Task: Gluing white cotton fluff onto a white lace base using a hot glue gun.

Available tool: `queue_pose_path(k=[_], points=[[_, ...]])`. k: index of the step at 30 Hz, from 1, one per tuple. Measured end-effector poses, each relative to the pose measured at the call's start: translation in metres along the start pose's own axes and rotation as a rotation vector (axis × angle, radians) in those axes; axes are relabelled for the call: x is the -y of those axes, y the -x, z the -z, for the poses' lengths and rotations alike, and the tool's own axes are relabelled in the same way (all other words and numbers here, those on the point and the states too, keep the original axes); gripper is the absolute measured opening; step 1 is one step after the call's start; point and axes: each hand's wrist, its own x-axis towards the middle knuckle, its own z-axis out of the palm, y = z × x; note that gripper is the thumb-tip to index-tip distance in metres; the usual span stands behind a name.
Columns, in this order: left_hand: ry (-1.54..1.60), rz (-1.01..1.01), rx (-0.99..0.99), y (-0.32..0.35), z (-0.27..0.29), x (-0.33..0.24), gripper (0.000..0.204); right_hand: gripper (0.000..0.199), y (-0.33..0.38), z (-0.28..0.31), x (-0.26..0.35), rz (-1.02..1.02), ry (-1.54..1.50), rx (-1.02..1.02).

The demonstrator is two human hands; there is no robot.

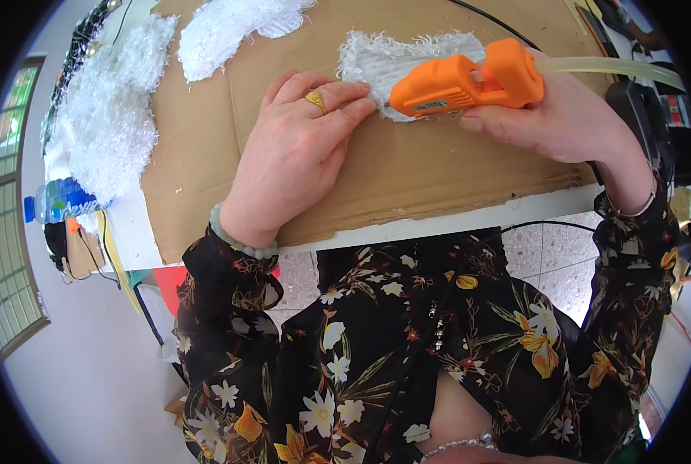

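Note:
My right hand [574, 120] is wrapped round an orange hot glue gun [469, 81], with a long pale glue stick [612, 65] coming out of its back end. The gun's nozzle points left, close to the lower left part of a white fringed fabric piece [372, 60]. At that piece's left edge, my left hand [299, 135] has its fingers drawn together and the fingertips on the fabric. The thumb's grip is partly hidden. The fabric lies flat on brown cardboard [431, 174], and the gun covers part of it.
Another white fabric piece [233, 35] rests farther back on the cardboard. A heap of white shaggy material [121, 116] lies at the left, with a blue-labelled plastic bottle [63, 201] beside it. A black cable [500, 22] crosses the back. The white table edge [407, 230] runs along the front.

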Motion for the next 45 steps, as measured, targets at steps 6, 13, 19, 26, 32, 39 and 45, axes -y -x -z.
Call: queue_pose_path(k=[6, 13, 19, 26, 32, 39, 45], points=[[-0.025, -0.008, 0.052, -0.003, 0.002, -0.005, 0.027, 0.038, 0.007, 0.005, -0.018, 0.134, 0.112, -0.051], [-0.092, 0.002, 0.102, -0.006, 0.007, -0.011, 0.034, 0.03, 0.021, 0.01, -0.062, 0.02, -0.289, -0.114], [-0.157, 0.011, 0.072, -0.009, 0.005, -0.011, 0.034, 0.034, -0.005, 0.012, -0.072, 0.281, -0.57, -0.152], [0.257, 0.195, -0.058, -0.013, 0.017, 0.002, 0.03, 0.037, -0.047, -0.011, -0.047, 0.415, -1.009, -0.163], [0.523, 0.49, -0.164, -0.011, 0.012, 0.028, 0.031, 0.036, -0.054, -0.029, -0.052, 0.381, -1.115, -0.137], [0.33, 0.268, -0.123, -0.027, 0.004, 0.02, 0.033, 0.036, -0.054, -0.027, -0.052, 0.32, -1.158, -0.109], [0.114, 0.136, 0.001, -0.029, 0.002, 0.021, 0.033, 0.038, -0.052, -0.024, -0.053, 0.306, -1.17, -0.128]])
